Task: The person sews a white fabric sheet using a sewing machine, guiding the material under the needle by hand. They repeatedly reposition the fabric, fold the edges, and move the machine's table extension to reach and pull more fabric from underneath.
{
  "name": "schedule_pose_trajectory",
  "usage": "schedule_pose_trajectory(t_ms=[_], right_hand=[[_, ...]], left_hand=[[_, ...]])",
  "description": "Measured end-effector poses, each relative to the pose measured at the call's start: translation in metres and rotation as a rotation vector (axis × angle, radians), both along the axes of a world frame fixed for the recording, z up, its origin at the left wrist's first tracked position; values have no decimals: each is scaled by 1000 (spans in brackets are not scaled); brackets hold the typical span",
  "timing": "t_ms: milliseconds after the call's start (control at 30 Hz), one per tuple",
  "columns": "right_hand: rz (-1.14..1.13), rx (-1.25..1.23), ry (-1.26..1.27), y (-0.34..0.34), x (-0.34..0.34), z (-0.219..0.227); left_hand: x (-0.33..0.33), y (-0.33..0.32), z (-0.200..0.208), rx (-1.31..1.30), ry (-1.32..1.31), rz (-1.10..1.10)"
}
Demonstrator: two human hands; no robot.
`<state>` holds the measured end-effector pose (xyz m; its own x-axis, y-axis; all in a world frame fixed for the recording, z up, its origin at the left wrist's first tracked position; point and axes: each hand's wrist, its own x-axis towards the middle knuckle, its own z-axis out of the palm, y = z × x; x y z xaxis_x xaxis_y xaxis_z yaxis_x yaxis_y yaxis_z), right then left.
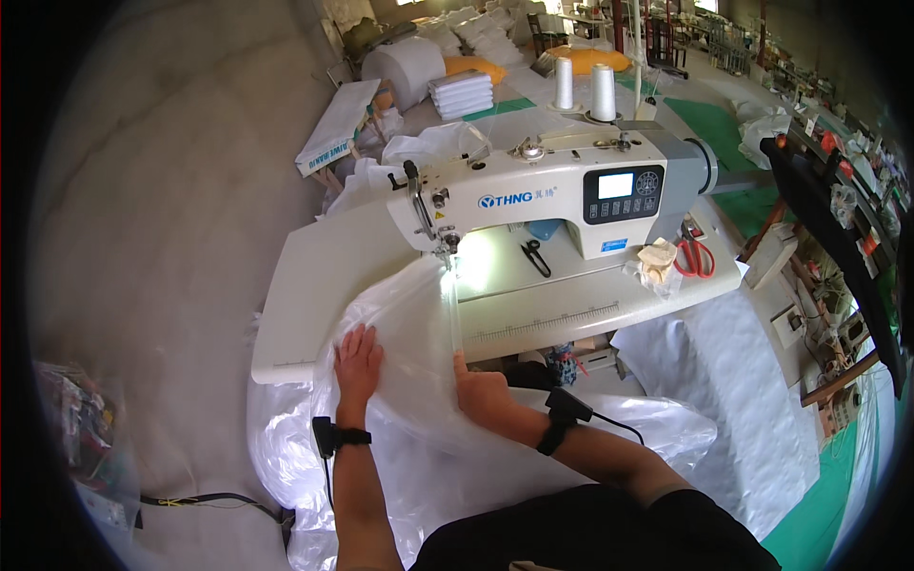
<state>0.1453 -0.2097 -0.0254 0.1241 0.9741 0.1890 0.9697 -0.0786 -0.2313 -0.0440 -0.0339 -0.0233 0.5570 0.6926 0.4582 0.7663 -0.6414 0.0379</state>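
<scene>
A translucent white plastic sheet (411, 381) runs from under the needle area (447, 255) of a white sewing machine (533, 186), over the table's front edge and down into my lap. My left hand (357, 362) lies flat on the sheet, left of the seam line, fingers stretched out. At the sheet's right edge, just off the front of the table, my right hand (484, 395) is closed on the plastic, its index finger pointing along the edge toward the needle. A bright lamp lights the sewing spot. What lies under the presser foot is too small to tell.
Black thread snips (536, 258), red-handled scissors (695, 255) and a crumpled beige cloth (657, 259) lie on the machine table (319, 257). Two white thread cones (603, 93) stand behind. More plastic sheeting (733, 381) hangs at the right; a black cable (214, 497) crosses the floor.
</scene>
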Motion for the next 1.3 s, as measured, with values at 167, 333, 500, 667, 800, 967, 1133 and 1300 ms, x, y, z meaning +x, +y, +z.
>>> schedule_pose_trajectory(t_ms=[167,333,500,667,800,967,1133,1300], right_hand=[[-32,-18,43,24,18,6],[-27,-11,-40,57,26,8],[-60,9,-131,89,32,13],[-119,-39,-187,116,44,17],[-137,19,-157,137,52,16],[-205,-19,-60,147,57,15],[-110,3,323,91,71,22],[-46,-515,1012,-13,99,16]], left_hand=[[2,47,5,-174,8,-13],[15,71,13,-197,71,-15],[27,104,13,-206,49,-24],[37,132,2,-181,55,16],[39,137,8,-175,-71,-43],[14,65,32,-159,-395,-161],[-47,-88,44,-327,-406,-141],[-108,-211,1,-673,-32,150]])
